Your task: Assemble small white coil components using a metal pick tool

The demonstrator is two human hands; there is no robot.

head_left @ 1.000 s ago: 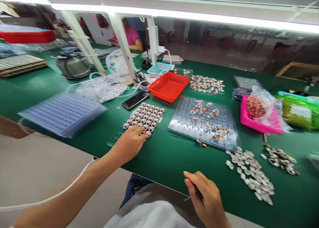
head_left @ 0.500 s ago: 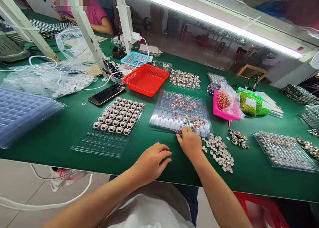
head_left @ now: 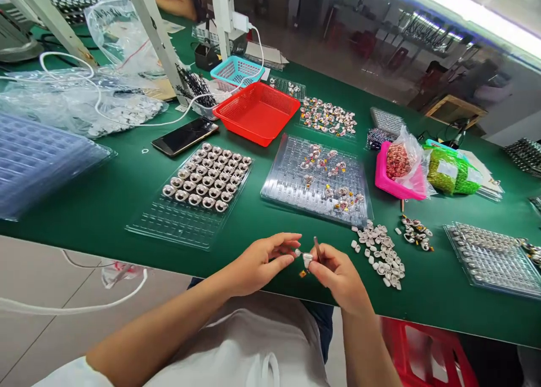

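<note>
My right hand [head_left: 340, 275] pinches a small white earbud-like part [head_left: 307, 259] between thumb and fingertips. It also keeps a thin dark tool [head_left: 318, 249], seemingly tweezers, which sticks up from the fingers. Facing it, my left hand [head_left: 268, 262] has thumb and forefinger closed at a tiny whitish piece [head_left: 297, 253] beside that part. A small orange-yellow strip [head_left: 302, 274] hangs just below. Beyond both hands, a stack of clear trays [head_left: 291, 192] bears loose parts with coloured wiring [head_left: 344, 198]. Small white shells [head_left: 382, 252] lie heaped right of my right hand.
Left of centre, a clear tray [head_left: 169, 229] holds rows of silvery rounded parts [head_left: 207, 178]. Behind are a phone [head_left: 185, 136], a red basket [head_left: 257, 114] and a blue basket [head_left: 236, 71]. A pink tray [head_left: 382, 176] and a filled tray [head_left: 494, 263] are rightward.
My right hand has drawn back from the tray stack toward me, bringing a small white part. My left hand has moved slightly right to meet it. The camera view has shifted.
</note>
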